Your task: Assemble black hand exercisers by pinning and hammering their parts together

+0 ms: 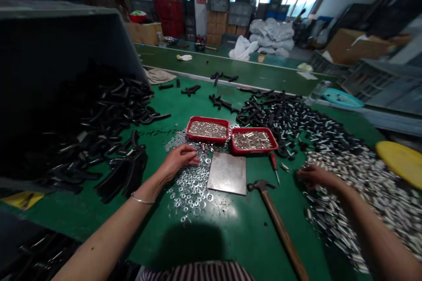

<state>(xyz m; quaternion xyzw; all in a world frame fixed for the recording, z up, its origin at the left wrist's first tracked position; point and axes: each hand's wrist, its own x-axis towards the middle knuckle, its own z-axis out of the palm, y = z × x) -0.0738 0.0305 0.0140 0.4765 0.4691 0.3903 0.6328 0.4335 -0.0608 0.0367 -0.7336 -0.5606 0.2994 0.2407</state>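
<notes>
My left hand [183, 156] hovers at the loose metal washers [193, 182] left of a flat steel plate [227, 173]. Its fingers are bent and drawn together; whatever may be between them is too small to make out. On the other side, my right hand [314, 176] reaches to the near-left edge of a big heap of short shiny metal cylinders [369, 189]. Those fingers are curled down, and their tips are hidden. Between the hands lie a claw hammer [275, 215] with a wooden handle and a red-handled screwdriver [274, 164].
Two red trays of small metal parts, one left [227, 134] and one right [275, 145], stand behind the plate. Black parts [121, 101] spill from a large tipped bin [128, 44] at left. More black pieces with metal pins [296, 116] lie back right, near a yellow lid [400, 162].
</notes>
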